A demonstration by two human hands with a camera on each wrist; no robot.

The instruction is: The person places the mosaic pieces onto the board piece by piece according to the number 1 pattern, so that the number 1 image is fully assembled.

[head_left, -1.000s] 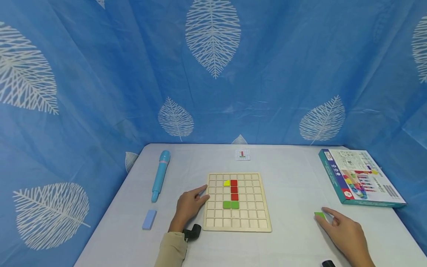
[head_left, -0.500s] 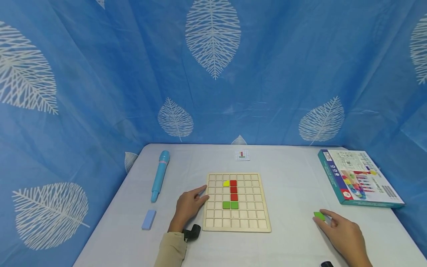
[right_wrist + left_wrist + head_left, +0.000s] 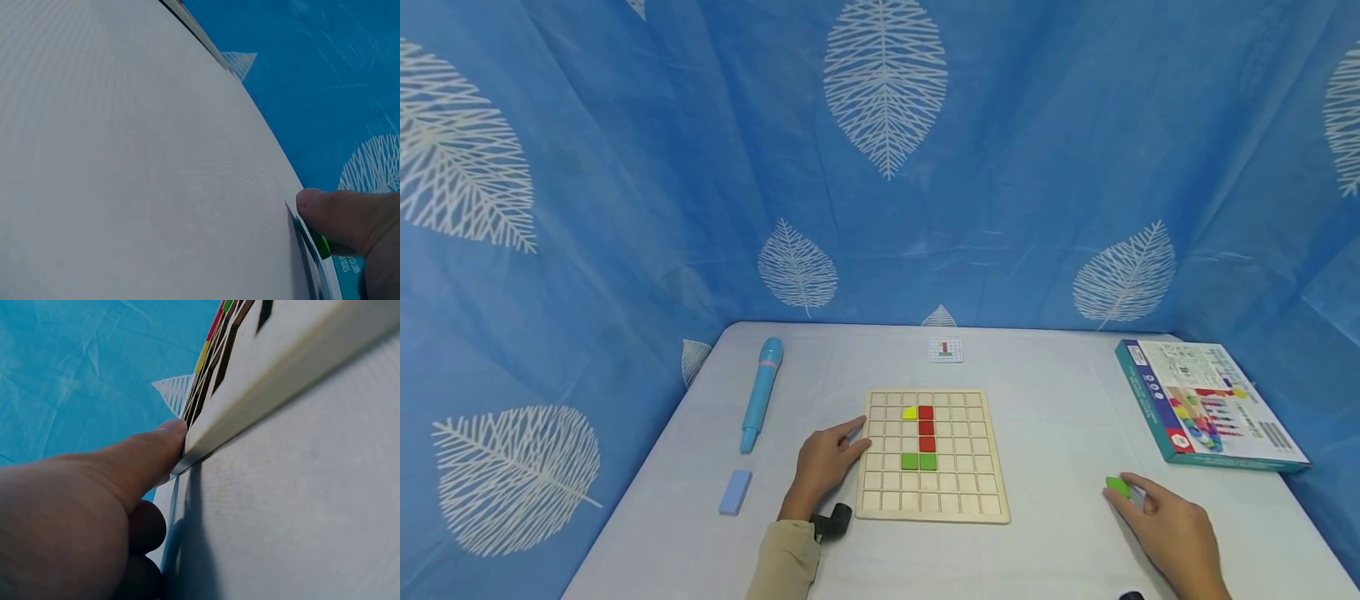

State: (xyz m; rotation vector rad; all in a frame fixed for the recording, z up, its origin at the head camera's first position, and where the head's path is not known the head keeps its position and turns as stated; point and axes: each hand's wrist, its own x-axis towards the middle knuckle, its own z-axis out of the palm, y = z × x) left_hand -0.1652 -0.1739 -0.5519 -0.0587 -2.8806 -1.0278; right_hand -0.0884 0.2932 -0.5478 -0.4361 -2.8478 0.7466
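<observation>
A wooden grid board (image 3: 987,505) lies mid-table with inset squares. On it sit a column of red tiles (image 3: 927,427), a yellow tile (image 3: 910,413) with a cut corner beside the top red one, and two green tiles (image 3: 918,461) below. My left hand (image 3: 823,462) touches the board's left edge with thumb and index finger; in the left wrist view the thumb (image 3: 150,450) meets the board's side. Well to the right, my right hand (image 3: 1176,529) pinches another green tile (image 3: 1117,484) between thumb and index finger. The thumb covers part of that tile in the right wrist view.
A small pattern card (image 3: 945,350) lies behind the board. On the left are a light blue microphone-shaped stick (image 3: 762,396) and a blue block (image 3: 735,492). A flat printed box (image 3: 1213,400) rests at the back right. Blue leaf-patterned cloth (image 3: 1000,167) hangs behind the table.
The green tile in my right hand has turned slightly between the fingers, and that hand has shifted a little left. My left hand stays at the board's edge.
</observation>
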